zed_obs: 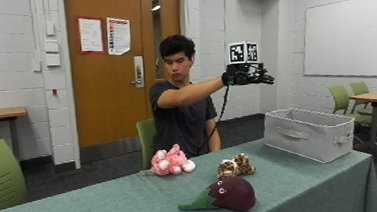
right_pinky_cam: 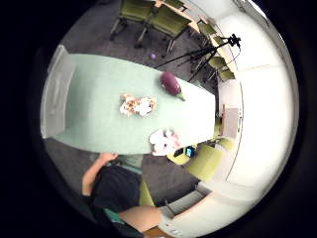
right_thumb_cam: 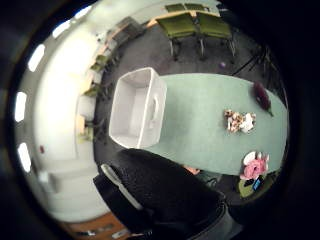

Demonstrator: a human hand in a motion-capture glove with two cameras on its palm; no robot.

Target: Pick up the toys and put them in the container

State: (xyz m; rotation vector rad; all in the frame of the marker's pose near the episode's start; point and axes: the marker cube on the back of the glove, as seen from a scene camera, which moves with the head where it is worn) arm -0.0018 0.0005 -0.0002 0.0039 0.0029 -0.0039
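- Black-gloved right hand (zed_obs: 243,76) is raised high above the tabletop (zed_obs: 115,206), between the person and the white fabric container (zed_obs: 308,133); whether this grip is open or curled I cannot tell, and nothing shows in it.
- Three toys lie on the green cloth, well apart from the container: a pink plush (zed_obs: 170,163) at the person's edge, a brown and white plush (zed_obs: 235,167) near the middle, and a purple eggplant plush (zed_obs: 228,194) at the far edge.
- The hand is far from all of them, so a long reach down could land off-centre, likely nudging a toy along the cloth rather than catching it.
- The eggplant lies farthest from the person; reaching over could brush the brown and white plush on the way.
- The pink plush sits close to the tabletop's edge, so a sideways push could probably send it to the floor.
- The container stands at the end of the tabletop; a toy let go too early could hit its rim and fall outside, or the soft wall could give under a knock.
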